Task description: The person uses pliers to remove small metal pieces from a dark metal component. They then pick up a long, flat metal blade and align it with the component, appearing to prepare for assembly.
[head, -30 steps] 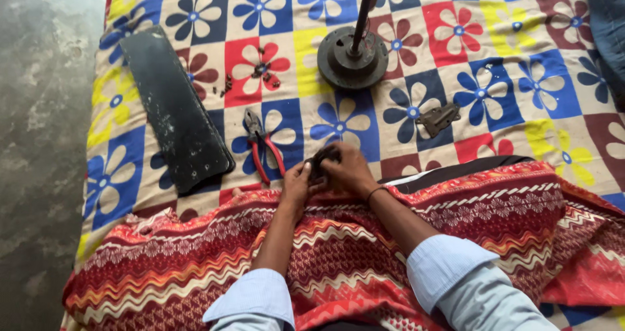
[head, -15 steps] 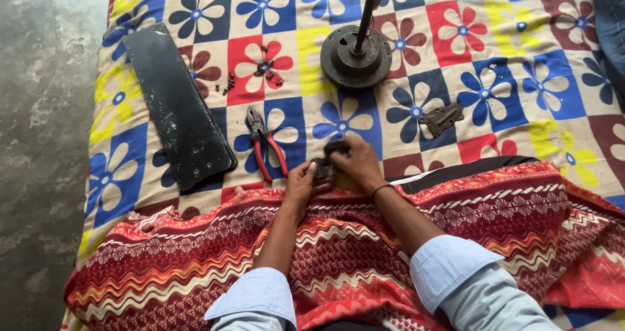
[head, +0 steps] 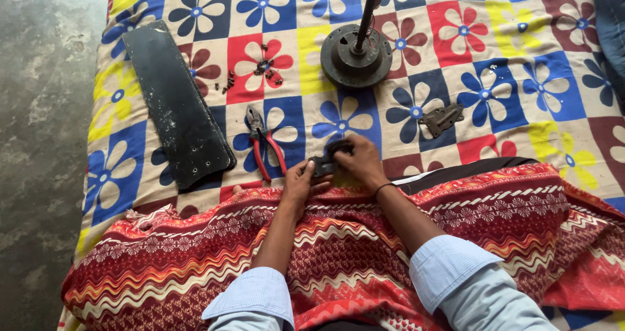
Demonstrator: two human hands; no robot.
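Dark metal bracket (head: 325, 164) gripped by both left hand (head: 301, 181) and right hand (head: 357, 164), fingers closed; best steadied low, pliers (head: 265, 142) at 10 o'clock.

Soft, even daylight, bright enough throughout; no hard light source visible. Shadows faint and short: thin dark edge under the black fan blade (head: 177, 106), small patch beneath the round motor hub (head: 355, 60). No glare, no blown highlights. Saturated colours on the flowered bedsheet (head: 521, 57). Sharp focus in the centre, slight softness at the sleeves along the bottom edge. Mild wide-angle bend toward the corners. Concrete floor (head: 39, 142) dimmer, mottled grey.
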